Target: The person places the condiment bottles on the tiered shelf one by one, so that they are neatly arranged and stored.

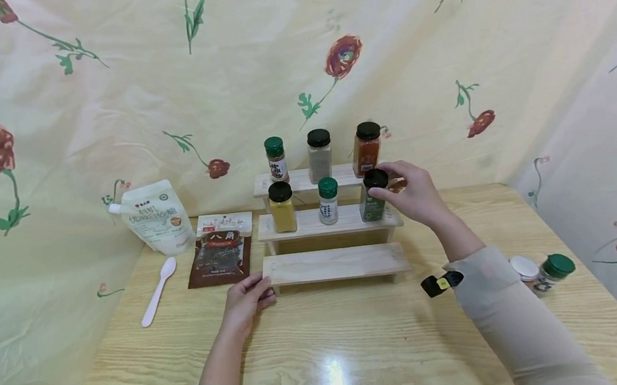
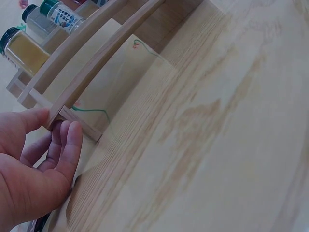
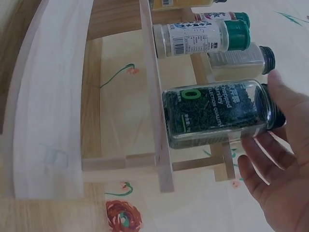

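Note:
A three-step wooden spice rack (image 1: 334, 264) stands on the table. My left hand (image 1: 245, 301) grips the left end of its lowest step; the left wrist view shows the thumb (image 2: 36, 118) on the edge and the fingers curled beneath. On the right end of the middle step stands a jar of chopped parsley (image 3: 217, 113) with a black lid. My right hand (image 1: 413, 193) pinches that lid between thumb and fingers. A green-capped shaker (image 1: 329, 201) and a yellow spice jar (image 1: 283, 211) share the step.
The top step bears a green-capped bottle (image 1: 276, 158), a pale jar (image 1: 320, 157) and a red-brown spice jar (image 1: 367, 150). Left of the rack lie a brown packet (image 1: 220, 252), a white pouch (image 1: 155, 218) and a spoon (image 1: 158, 293). Two shakers (image 1: 554, 270) sit by the right forearm.

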A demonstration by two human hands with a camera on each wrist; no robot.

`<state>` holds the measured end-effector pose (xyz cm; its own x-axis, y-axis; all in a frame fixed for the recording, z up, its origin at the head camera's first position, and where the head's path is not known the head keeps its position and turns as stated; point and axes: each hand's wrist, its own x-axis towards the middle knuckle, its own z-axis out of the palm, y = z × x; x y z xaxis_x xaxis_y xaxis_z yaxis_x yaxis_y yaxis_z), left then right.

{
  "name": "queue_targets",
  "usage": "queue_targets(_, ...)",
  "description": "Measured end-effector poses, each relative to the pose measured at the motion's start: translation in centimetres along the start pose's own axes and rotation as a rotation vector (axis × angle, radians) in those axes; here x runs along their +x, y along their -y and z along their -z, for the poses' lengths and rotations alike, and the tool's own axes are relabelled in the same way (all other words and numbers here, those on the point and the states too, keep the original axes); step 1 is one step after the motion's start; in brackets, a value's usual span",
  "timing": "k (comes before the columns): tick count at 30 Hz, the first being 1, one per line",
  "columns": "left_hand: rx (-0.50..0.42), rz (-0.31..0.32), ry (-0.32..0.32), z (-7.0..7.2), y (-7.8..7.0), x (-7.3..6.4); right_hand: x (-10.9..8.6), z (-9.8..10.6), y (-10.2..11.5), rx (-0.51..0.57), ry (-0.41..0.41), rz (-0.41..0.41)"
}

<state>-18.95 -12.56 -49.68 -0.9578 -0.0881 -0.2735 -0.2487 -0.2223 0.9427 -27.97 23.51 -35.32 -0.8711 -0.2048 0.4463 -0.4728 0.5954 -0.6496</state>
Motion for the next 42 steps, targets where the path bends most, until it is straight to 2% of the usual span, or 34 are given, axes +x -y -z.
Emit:
queue_targets(7,-0.001,0.002,-0.004,-0.1,-0.1,0.0,-1.7,0.9,-1.1,-0.005,-0.030,0.024)
queue_targets(20,-0.007,0.001,-0.010,0.0,-0.1,0.1,-6.9,3.3,-3.2,-0.104,-0.073,-0.029)
queue_targets(31,-0.007,-0.004,-0.009,0.0,0.1,0.0,-9.9,4.9,-4.3,-0.184,-0.125,-0.068)
queue_targets(42,-0.013,0.000,-0.012,-0.1,0.2,0.2,-12.6,6.3,-4.9,-0.235,-0.112,-0.087)
